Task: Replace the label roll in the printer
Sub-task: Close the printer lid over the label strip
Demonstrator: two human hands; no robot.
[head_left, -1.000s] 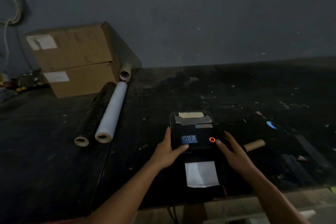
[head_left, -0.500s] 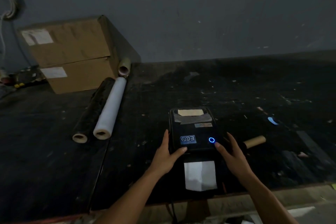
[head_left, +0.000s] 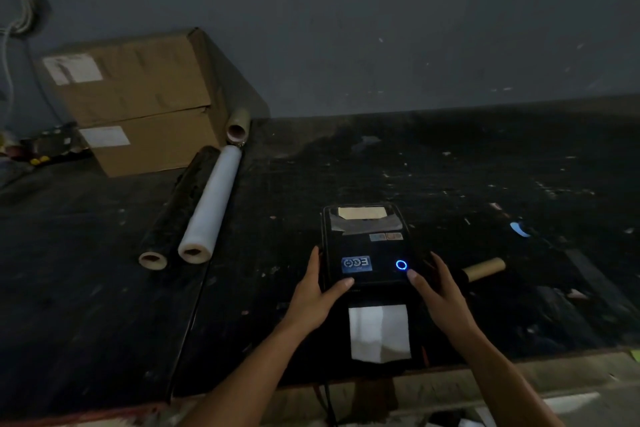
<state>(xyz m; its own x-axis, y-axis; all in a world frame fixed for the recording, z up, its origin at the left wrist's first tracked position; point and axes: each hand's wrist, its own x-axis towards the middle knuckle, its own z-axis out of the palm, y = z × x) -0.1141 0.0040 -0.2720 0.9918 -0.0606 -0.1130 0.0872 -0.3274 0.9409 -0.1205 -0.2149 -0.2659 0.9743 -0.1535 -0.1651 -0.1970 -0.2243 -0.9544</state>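
Dim room, blue-grey wall behind a dark, scuffed bench (head_left: 450, 184). Black label printer (head_left: 367, 246) sits near the front edge of the bench, lid down, ring light (head_left: 401, 264) lit blue. A white strip of label paper (head_left: 380, 333) hangs out of the front slot toward the viewer.

Left hand (head_left: 311, 298): forearm reaching in from lower left, palm against the printer's left side, fingers extended along that side, thumb laid over the front corner of the lid. Open, flat contact, not wrapped around anything.

Right hand (head_left: 440, 291): mirrored on the right side, fingers spread and extended, thumb tip resting just below the ring light. Also open.

Bare cardboard core (head_left: 483, 269) lies just right of the printer. Two long rolls, one white (head_left: 211, 204) and one black (head_left: 180, 208), lie side by side well to the left, with stacked cardboard boxes (head_left: 138, 104) behind them.
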